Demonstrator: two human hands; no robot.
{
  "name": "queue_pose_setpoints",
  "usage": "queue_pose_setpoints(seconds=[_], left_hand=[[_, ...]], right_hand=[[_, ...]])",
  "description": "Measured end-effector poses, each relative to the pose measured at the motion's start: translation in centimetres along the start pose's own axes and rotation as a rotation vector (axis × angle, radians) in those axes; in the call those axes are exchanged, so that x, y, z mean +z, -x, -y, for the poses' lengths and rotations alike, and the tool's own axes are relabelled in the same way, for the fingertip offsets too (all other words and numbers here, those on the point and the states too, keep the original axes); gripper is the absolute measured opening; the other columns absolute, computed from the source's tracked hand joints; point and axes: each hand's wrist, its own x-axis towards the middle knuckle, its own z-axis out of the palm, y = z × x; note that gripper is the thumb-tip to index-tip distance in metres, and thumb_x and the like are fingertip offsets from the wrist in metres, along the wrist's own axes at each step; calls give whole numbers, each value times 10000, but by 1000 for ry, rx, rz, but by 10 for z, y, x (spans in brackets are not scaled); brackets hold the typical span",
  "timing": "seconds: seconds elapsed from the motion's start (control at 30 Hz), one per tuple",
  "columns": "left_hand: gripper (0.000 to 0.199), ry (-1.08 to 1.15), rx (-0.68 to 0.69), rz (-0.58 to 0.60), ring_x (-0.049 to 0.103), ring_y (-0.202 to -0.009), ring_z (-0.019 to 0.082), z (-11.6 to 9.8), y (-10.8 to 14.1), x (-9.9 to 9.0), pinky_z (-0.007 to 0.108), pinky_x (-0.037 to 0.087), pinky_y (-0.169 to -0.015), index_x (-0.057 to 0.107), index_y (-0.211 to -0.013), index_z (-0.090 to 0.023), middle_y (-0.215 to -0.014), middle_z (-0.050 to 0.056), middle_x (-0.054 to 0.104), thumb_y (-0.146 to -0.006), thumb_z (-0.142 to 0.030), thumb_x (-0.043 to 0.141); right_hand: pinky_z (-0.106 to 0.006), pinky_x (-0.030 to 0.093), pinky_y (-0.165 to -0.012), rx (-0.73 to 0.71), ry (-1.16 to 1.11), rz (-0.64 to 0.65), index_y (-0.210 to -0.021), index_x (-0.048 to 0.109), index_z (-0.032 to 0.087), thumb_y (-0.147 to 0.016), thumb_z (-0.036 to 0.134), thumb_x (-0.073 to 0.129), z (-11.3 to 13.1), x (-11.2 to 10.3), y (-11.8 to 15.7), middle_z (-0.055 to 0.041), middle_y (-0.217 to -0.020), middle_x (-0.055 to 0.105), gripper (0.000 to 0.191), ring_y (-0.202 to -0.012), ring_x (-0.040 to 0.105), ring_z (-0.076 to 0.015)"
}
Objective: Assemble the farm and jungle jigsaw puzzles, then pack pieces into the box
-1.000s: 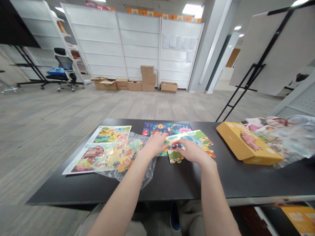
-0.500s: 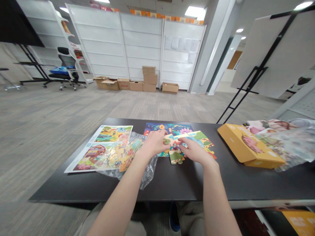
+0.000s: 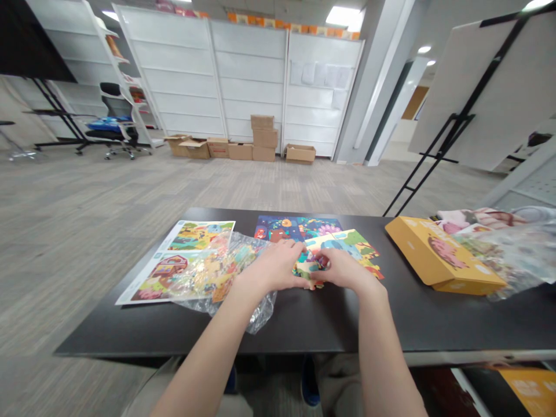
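Note:
My left hand [image 3: 280, 265] curls around the left side of a small cluster of colourful jigsaw puzzle pieces [image 3: 307, 267], its thumb at their near edge. From the right, my right hand [image 3: 345, 269] closes thumb and fingers on the same pieces. Fingers hide much of the cluster, so single pieces are hard to make out. Behind the hands lies a dark blue puzzle section [image 3: 280, 227] with animal figures. A lighter joined section [image 3: 358, 246] with yellow and green scenery overlaps it on the right.
A clear plastic bag [image 3: 204, 281] of loose pieces lies left, over a printed picture sheet [image 3: 145, 284]. At right stand a yellow box [image 3: 441, 255] and another crinkled plastic bag [image 3: 521, 249]. The black table's [image 3: 321, 339] near edge is close to my body.
My left hand has come nearer and lower over the cluster, its thumb now at the near edge. The piece it held up above the cluster no longer shows. My right hand has barely shifted.

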Motion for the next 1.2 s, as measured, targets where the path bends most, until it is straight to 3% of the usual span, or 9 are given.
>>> queue_pose_setpoints(seconds=[0.2, 0.3, 0.4, 0.6, 0.77, 0.83, 0.93, 1.03, 1.2], left_hand=[[521, -116, -299, 114, 668, -1060, 324, -5, 26, -36, 375, 516, -837, 595, -1144, -184, -1184, 140, 669, -726, -410, 810], [472, -150, -420, 235, 702, -993, 354, -9, 31, -43, 392, 525, -797, 655, -1070, -165, -1074, 160, 730, -707, -418, 817], [376, -176, -474, 245, 720, -923, 362, -8, 32, -42, 400, 535, -758, 699, -872, -161, -975, 173, 758, -705, -486, 788], [413, -162, -473, 189, 733, -867, 348, -4, 30, -30, 386, 554, -749, 708, -788, -175, -820, 154, 752, -619, -535, 819], [155, -169, -471, 219, 722, -793, 315, -1, 30, -26, 354, 530, -689, 689, -731, -167, -760, 136, 734, -668, -293, 753], [79, -153, -427, 215, 696, -725, 268, 6, 34, -32, 321, 488, -639, 656, -672, -179, -712, 105, 716, -717, -243, 652], [196, -46, -320, 144, 619, -650, 198, 20, 45, -48, 287, 407, -598, 584, -598, -198, -654, 46, 670, -780, -253, 534], [259, 75, -242, 33, 544, -625, 160, 33, 55, -64, 269, 354, -588, 529, -609, -201, -633, 7, 612, -838, -315, 488], [307, 175, -198, 6, 471, -595, 138, 39, 59, -71, 272, 290, -570, 463, -638, -198, -606, -16, 524, -894, -366, 442]], right_hand=[[-276, 418, -662, 34, -14, 1, -991, 645, 175, -722, 322, 791, 6, 1, 1, -78, -985, 697, 340, -838, 634, -208], [-262, 424, -638, 46, -122, -5, -1002, 601, 195, -707, 294, 794, 5, -1, 3, -44, -926, 686, 367, -786, 631, -185], [-253, 419, -608, -13, -252, 14, -1001, 561, 209, -771, 281, 713, 4, -2, 3, 2, -798, 666, 284, -690, 619, -160], [-264, 431, -605, -120, -351, 3, -948, 529, 213, -845, 325, 613, 6, 1, -1, 30, -673, 639, 173, -637, 608, -161], [-284, 480, -647, -113, -448, -48, -950, 548, 208, -848, 316, 601, 9, 2, -3, 16, -681, 659, 158, -676, 664, -177], [-290, 493, -650, -115, -471, -79, -946, 557, 203, -848, 317, 600, 12, 1, -4, 3, -699, 675, 156, -687, 679, -184], [-282, 497, -630, -143, -541, -95, -966, 569, 201, -843, 322, 613, 21, 2, -3, -1, -712, 688, 179, -675, 687, -180], [-257, 477, -577, -171, -651, -89, -972, 591, 196, -836, 338, 630, 38, 7, -5, 14, -668, 672, 200, -614, 664, -158], [-243, 463, -516, -152, -733, -132, -929, 638, 184, -828, 347, 640, 70, 28, -14, 17, -620, 643, 192, -556, 610, -142]])
